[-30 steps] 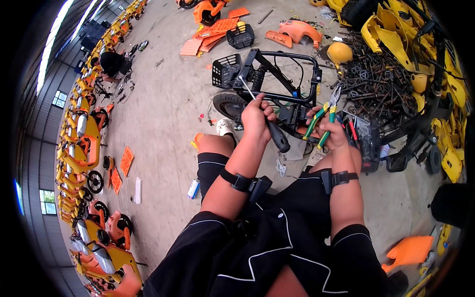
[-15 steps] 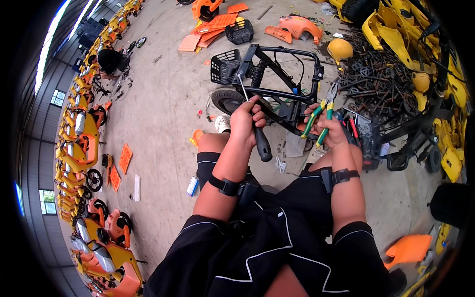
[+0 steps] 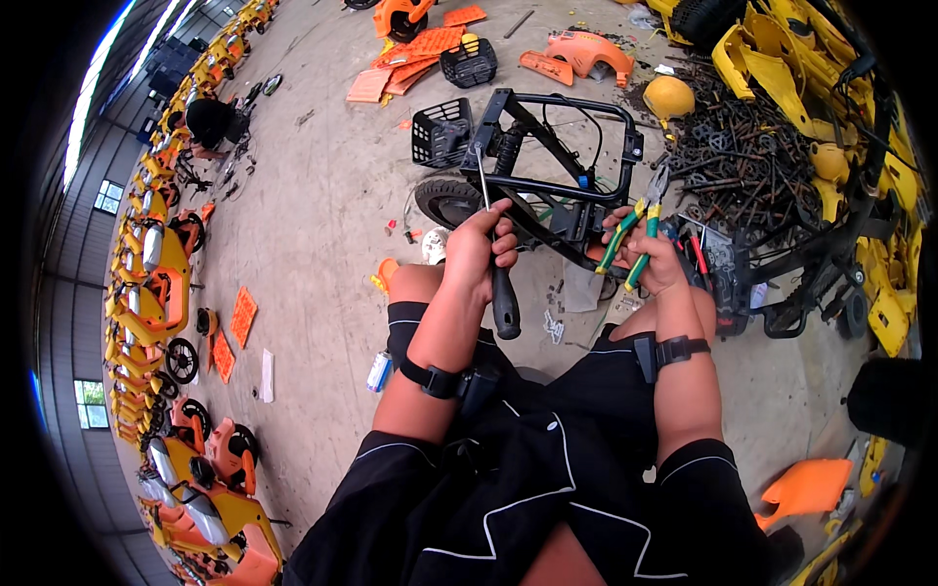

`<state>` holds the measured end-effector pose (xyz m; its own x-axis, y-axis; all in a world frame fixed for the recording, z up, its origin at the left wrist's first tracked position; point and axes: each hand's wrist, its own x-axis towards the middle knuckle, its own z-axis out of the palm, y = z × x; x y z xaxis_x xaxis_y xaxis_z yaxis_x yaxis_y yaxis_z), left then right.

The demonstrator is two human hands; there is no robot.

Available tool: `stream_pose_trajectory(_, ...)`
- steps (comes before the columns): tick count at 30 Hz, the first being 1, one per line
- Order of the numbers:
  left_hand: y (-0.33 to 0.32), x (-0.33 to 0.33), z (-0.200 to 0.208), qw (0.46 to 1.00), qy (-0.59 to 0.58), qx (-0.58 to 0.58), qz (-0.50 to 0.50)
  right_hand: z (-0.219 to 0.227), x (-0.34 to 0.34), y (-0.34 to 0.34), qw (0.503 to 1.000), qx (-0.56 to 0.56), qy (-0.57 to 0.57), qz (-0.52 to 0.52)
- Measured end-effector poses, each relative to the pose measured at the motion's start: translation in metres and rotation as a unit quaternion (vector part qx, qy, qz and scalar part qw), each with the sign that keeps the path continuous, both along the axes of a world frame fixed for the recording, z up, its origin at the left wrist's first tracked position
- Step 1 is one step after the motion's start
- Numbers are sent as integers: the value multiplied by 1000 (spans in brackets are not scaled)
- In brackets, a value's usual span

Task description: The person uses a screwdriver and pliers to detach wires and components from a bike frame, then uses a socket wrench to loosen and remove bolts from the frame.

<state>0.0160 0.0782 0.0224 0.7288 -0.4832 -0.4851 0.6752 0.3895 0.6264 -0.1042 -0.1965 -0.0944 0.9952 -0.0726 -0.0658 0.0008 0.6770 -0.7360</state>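
Note:
My left hand (image 3: 479, 246) is wrapped round a screwdriver (image 3: 506, 308) with a thick black handle hanging below the fist. Its metal shaft points up toward the corner of a black scooter frame (image 3: 547, 183); whether the tip touches the frame I cannot tell. In my right hand (image 3: 660, 256) are pliers (image 3: 647, 227) with green and yellow handles, their jaws pointing up and the handles apart. The stripped frame lies just beyond both hands, with a spring, a wheel (image 3: 451, 202) and a black basket (image 3: 442, 132) at its left end.
A heap of rusty metal parts (image 3: 747, 161) lies to the right, beside piled yellow panels (image 3: 894, 205). Orange panels (image 3: 420, 59) and another black basket (image 3: 469, 62) are farther back. Yellow and orange scooters (image 3: 156, 283) line the left wall, where a person (image 3: 210, 122) crouches. A can (image 3: 379, 371) lies by my left leg.
My left hand has dropped slightly, and the screwdriver is more upright, its handle end swung down and left. The pliers in my right hand are almost unmoved.

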Motion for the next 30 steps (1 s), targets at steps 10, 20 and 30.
stream_pose_trajectory(10,7,4,13,998,54,-35,13,2,9,5,1000,-7,20,-3)
stream_pose_trajectory(20,28,14,11,996,65,-57,-11,6,12,10,999,-10,36,-18)
stream_pose_trajectory(30,22,11,18,996,66,-51,-30,6,18,12,999,-10,44,-8)
